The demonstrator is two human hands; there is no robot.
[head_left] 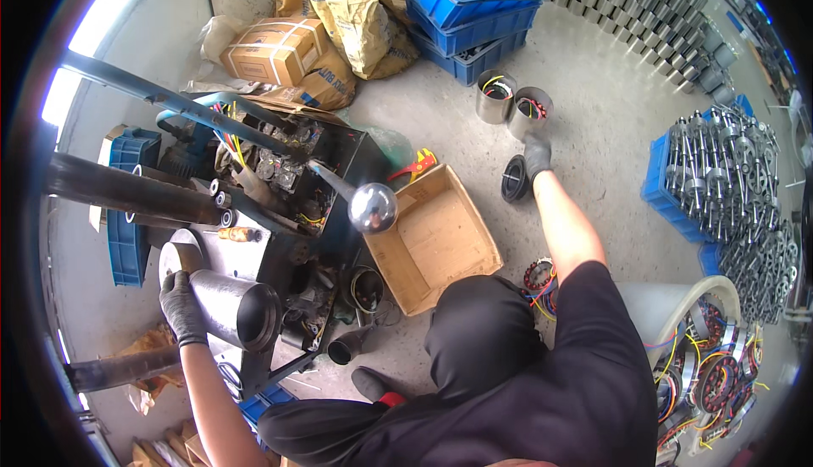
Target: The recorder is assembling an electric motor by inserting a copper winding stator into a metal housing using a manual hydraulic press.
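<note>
The dark cylinder [222, 304], just right of the gloved left hand [181, 308], is touched at its end, and the wired cylinder [519, 125] by the gloved right hand [537, 155], though whether either is gripped cannot be told.

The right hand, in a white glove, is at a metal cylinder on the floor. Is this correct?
Not white: the head view shows a dark grey glove on the right hand, which is at a metal cylinder on the floor.
</note>
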